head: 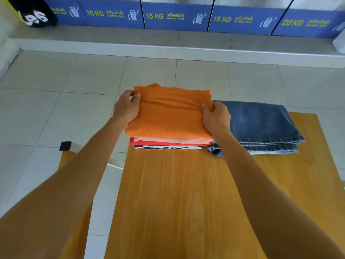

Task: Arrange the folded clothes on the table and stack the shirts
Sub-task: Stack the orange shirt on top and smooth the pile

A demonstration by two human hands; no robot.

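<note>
A folded orange shirt (pixel 171 113) lies on top of a stack at the far left of the wooden table (pixel 183 193). Under it show the edges of a pale pink shirt (pixel 173 140), a red shirt (pixel 149 143) and a black-and-white striped one (pixel 168 147). My left hand (pixel 126 109) grips the orange shirt's left edge, thumb on top. My right hand (pixel 215 116) pinches its right edge. Folded blue jeans (pixel 261 126) lie right beside the stack, touching it.
A wooden chair or bench (pixel 69 152) with a black-capped leg stands left of the table. Pale floor tiles stretch beyond. Along the far wall runs a row of blue washer panels (pixel 175 15). A black garment with white letters (pixel 35 15) hangs at top left.
</note>
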